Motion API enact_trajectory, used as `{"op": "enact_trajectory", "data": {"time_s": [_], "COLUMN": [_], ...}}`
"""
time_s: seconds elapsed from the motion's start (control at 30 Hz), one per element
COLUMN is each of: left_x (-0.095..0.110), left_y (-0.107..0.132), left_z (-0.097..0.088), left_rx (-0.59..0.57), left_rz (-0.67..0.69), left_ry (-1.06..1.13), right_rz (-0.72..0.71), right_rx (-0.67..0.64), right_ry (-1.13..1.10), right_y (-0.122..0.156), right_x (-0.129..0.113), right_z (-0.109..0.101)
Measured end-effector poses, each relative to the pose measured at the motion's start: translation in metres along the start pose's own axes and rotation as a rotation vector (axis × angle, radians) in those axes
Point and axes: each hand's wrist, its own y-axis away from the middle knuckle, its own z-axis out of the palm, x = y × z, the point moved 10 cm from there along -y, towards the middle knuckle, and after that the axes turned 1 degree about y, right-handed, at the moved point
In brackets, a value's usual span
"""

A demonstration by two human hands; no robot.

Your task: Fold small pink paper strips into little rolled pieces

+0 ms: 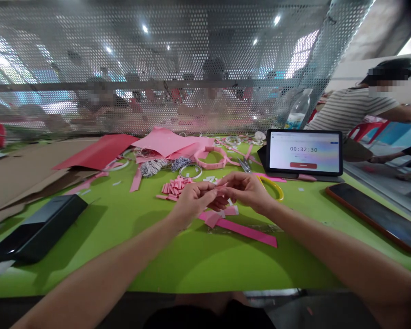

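Observation:
Over the middle of the table, my left hand (pixel 196 197) and my right hand (pixel 245 191) meet at the fingertips. Both are closed in a pinch on a small pink piece that looks like paper, mostly hidden by the fingers. Just below them lies a bright pink paper strip (pixel 248 232), with a shorter light pink strip (pixel 213 219) across its left end. A pile of small folded pink paper pieces (pixel 176 186) sits beyond my left hand. Scissors with yellow handles (pixel 273 188) lie beside my right hand, their blades pointing away.
Behind are pink paper sheets (pixel 167 142), a red sheet (pixel 97 151), a pink paper ring (pixel 210 165), a tape roll (pixel 191 177) and string bundles (pixel 154 167). A tablet (pixel 304 153) and phone (pixel 376 214) are right; a black box (pixel 37 226) is left. Someone (pixel 358 107) sits right.

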Motion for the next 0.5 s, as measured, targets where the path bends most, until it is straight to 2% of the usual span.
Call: {"op": "enact_trajectory", "data": {"time_s": [0.5], "left_x": [-0.0031], "left_y": [-0.0001], "left_z": [0.0039], "left_rx": [-0.05], "left_rz": [-0.042], "left_ry": [0.085], "right_rz": [-0.04], "right_rx": [-0.114], "right_ry": [-0.07], "right_y": [0.003], "right_x": [-0.0085], "right_z": [0.0059]}}
